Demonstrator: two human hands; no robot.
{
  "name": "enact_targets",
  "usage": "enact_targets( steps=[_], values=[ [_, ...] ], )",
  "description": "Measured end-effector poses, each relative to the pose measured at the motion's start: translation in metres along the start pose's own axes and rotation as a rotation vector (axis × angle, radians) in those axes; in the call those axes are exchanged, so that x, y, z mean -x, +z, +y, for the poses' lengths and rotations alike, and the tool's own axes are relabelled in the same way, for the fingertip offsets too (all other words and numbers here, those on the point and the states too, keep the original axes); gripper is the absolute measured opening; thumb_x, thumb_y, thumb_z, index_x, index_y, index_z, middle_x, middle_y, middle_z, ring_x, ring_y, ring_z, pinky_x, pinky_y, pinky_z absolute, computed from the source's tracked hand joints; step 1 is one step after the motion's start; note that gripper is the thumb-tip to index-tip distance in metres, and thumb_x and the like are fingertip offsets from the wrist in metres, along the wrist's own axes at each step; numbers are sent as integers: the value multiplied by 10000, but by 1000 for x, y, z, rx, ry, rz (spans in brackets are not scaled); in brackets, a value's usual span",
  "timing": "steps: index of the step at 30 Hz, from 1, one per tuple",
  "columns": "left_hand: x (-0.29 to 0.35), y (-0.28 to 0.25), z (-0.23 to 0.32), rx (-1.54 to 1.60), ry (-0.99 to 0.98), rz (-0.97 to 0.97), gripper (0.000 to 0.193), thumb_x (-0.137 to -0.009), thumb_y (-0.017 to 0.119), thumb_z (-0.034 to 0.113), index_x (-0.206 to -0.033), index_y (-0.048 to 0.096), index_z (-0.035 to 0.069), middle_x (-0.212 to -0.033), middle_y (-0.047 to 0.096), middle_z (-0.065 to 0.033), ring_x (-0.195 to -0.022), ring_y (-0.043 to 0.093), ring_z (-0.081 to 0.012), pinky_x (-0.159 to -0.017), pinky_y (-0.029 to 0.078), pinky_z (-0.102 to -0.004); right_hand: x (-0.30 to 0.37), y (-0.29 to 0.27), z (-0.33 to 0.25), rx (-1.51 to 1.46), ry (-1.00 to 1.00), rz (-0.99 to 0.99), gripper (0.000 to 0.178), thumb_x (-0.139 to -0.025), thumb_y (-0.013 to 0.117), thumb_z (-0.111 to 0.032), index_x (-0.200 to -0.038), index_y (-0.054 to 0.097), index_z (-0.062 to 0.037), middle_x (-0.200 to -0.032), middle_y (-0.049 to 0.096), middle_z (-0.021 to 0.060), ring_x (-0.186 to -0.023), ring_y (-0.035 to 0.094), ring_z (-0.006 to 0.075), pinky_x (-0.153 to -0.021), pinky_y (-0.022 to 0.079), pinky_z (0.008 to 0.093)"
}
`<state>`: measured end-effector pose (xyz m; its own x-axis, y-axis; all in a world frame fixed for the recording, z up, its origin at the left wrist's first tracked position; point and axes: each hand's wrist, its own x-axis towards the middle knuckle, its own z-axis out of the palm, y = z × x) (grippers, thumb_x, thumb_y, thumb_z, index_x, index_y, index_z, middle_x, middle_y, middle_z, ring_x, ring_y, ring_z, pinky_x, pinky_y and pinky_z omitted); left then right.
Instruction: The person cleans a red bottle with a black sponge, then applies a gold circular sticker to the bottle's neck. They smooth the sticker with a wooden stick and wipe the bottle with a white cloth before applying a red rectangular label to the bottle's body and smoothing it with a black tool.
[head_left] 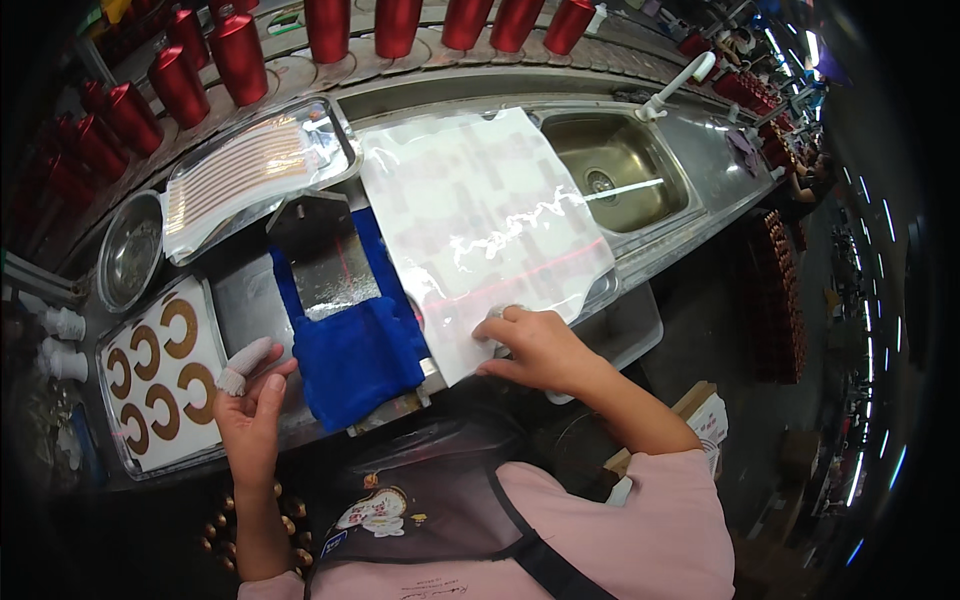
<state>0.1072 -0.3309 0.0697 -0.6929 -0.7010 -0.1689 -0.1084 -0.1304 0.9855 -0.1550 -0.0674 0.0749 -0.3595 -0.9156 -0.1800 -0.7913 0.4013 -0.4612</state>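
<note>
A large glossy white sheet (480, 215) with faint patches showing through it lies across the counter and part of the sink's near side. At its near edge my right hand (535, 348) grips it between thumb and fingers. My left hand (254, 400) is held open, fingers stretched and thumb apart, with white finger covers on some fingers. It is just left of a blue cloth (360, 362) draped over a metal stand (318, 240). Beyond the left hand sits a tray (212, 305) bearing several brown-gold C-shaped pieces (180, 330) on a white sheet.
A tray of striped sheets (250, 170) and a round metal bowl (130, 255) stand at the back left. Red bottles (237, 60) line the conveyor (430, 50) behind. To the right is a steel sink (625, 150) with a white faucet (680, 85). A clear bin (635, 335) sits below.
</note>
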Motion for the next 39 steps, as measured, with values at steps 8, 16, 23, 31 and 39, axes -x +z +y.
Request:
enact_targets(
  steps=[8,16,23,31,39],
  values=[
    [-1,18,-3,-3,-37,-34,384,-978,610,-19,-1360,584,-27,-1275,689,-142,-1133,698,-210,-985,547,-317,1,15,-10,30,-143,132,326,-781,835,-247,-1050,685,-142,-887,652,86,-692,656,308,-607,520,403],
    [3,33,5,29,-78,-33,382,-976,619,-16,-1356,586,-30,-1238,694,-154,-1085,715,-207,-936,555,-297,-4,23,-20,6,-236,158,390,-722,853,-217,-1058,681,-120,-898,641,97,-670,650,310,-584,518,403],
    [14,59,13,16,-101,-221,388,-968,644,3,-1353,596,-7,-1159,703,-127,-967,724,-174,-863,561,-287,-3,41,-25,13,-287,218,314,-739,798,-176,-977,607,-98,-878,599,117,-638,624,331,-555,502,430],
    [1,110,17,-140,-234,-517,530,-957,640,22,-1452,454,-6,-984,669,-100,-822,707,-151,-648,563,-249,4,40,-27,-151,-223,503,152,-798,791,-154,-880,668,-115,-683,549,79,-581,606,281,-513,471,406],
    [-12,149,-8,-177,-23,-492,586,-936,658,23,-1458,412,-77,-852,674,-116,-756,700,-136,-665,565,-274,15,49,-25,-267,-128,614,146,-808,790,-136,-921,704,-106,-710,583,79,-621,617,262,-546,480,385]
  ],
)
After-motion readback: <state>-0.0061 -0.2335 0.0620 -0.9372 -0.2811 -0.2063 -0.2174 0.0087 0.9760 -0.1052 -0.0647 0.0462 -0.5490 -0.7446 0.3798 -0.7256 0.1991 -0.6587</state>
